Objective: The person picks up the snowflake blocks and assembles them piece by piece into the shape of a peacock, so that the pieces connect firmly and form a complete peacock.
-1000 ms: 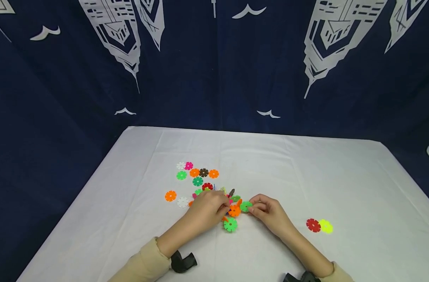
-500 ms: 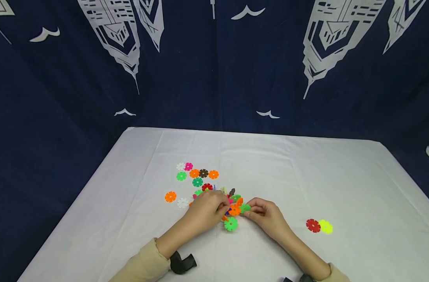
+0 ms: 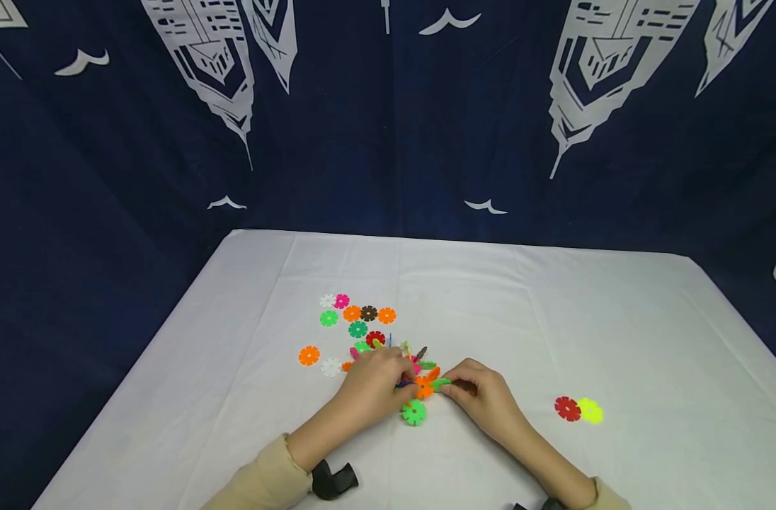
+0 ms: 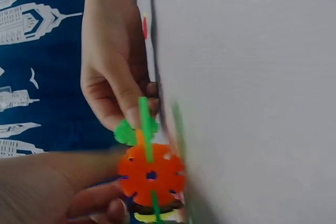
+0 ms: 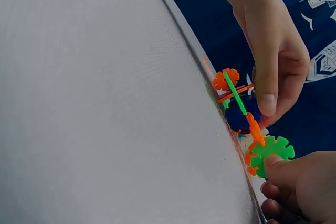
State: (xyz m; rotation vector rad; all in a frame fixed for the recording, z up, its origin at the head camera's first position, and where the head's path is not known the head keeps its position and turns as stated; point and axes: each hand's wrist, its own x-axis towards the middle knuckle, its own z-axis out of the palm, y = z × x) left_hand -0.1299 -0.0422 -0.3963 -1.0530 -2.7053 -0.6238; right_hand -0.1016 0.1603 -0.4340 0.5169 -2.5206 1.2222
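My left hand (image 3: 375, 382) holds a cluster of slotted plastic snowflake discs joined edge to edge. In the right wrist view its thumb lies by a dark blue disc (image 5: 242, 113) in that cluster. An orange disc (image 4: 152, 174) faces the left wrist camera, with green discs set crosswise in its slots. Thumb and fingers of my right hand (image 3: 483, 397) pinch a green disc (image 5: 275, 149) at the cluster's right side, against an orange disc (image 5: 255, 129). A bright green disc (image 3: 414, 412) sticks out at the near end. The left hand hides part of the cluster from above.
Loose discs lie on the white-covered table (image 3: 617, 326) beyond and left of the hands, among them an orange disc (image 3: 309, 355), a white disc (image 3: 331, 367) and a brown disc (image 3: 368, 313). A red disc (image 3: 567, 409) and a yellow disc (image 3: 590, 411) lie to the right.
The right hand has moved slightly left and down with its green disc, which has turned more edge-on against the cluster. The cluster has tilted a little in the left hand.
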